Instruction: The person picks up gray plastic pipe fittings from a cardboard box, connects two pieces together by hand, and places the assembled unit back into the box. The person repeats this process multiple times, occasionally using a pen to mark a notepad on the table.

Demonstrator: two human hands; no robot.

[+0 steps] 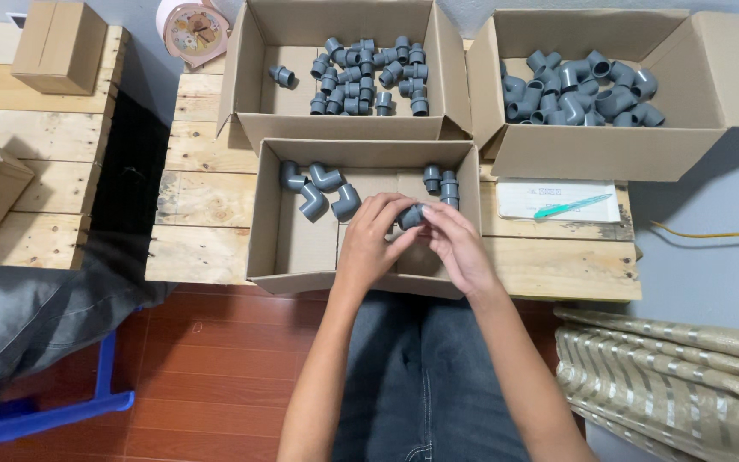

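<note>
Head view looks straight down on my two hands, which meet over the near cardboard box [301,248] on the wooden pallet table [198,214]. My left hand [369,244] and right hand [459,248] both pinch one grey pipe fitting [412,216] between their fingertips, fingers curled close around it, so it sits above the right half of that box, clear of its floor. I judge the step in hand to be joining two pieces: the fitting looks like an elbow with a short coupler being pressed or twisted in, though the fingers hide the joint itself. Four grey elbows [318,190] lie loose in the left half of the box, and a few joined pieces [440,182] stand at its far right. Beyond are a box of short couplers [365,73] and a box of elbows [579,90]. Next, I think, the push needs both parts square to each other and a firm, even grip.
</note>
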